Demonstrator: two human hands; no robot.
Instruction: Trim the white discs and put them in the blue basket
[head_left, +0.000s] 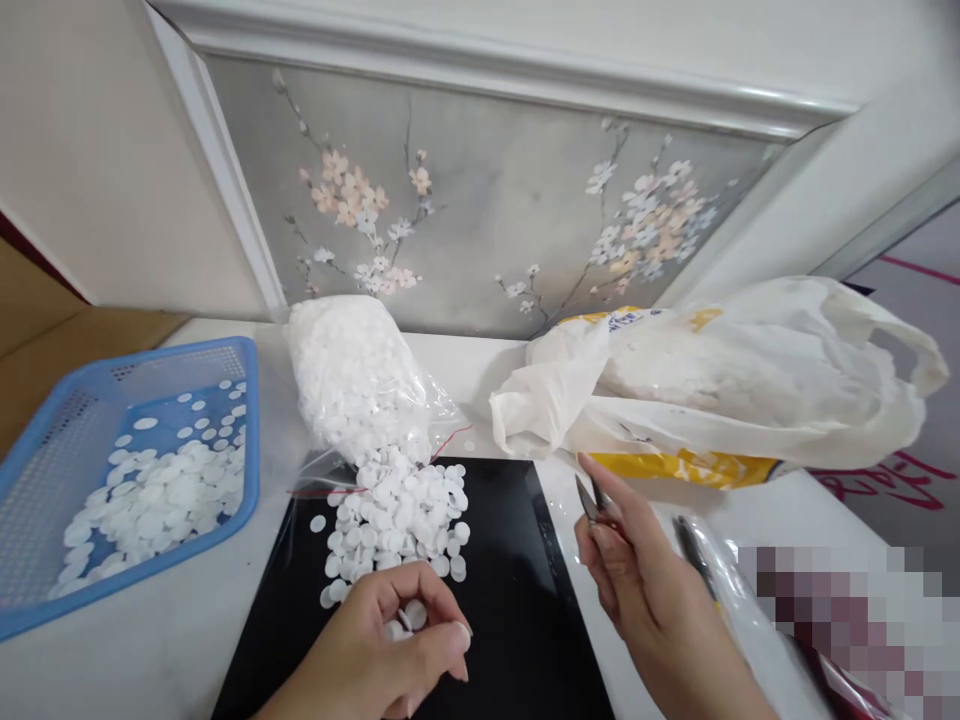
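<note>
At the lower centre of the frame I see the left hand curled around several small, round white discs. Lower right, the right hand grips dark, pointed metal snips, tips parted. Beyond, more discs heap on a flat black board; a blue perforated plastic basket at left holds others, and a bulging clear plastic bag sits behind the heap.

From my end, I'm watching a floral panel, all blossom sprigs, edged by pale moulding. In front of the panel's right half, there's a crumpled white carrier bag! Left of the panel, brown cardboard; far right of it, a greyish surface with pink writing.
</note>
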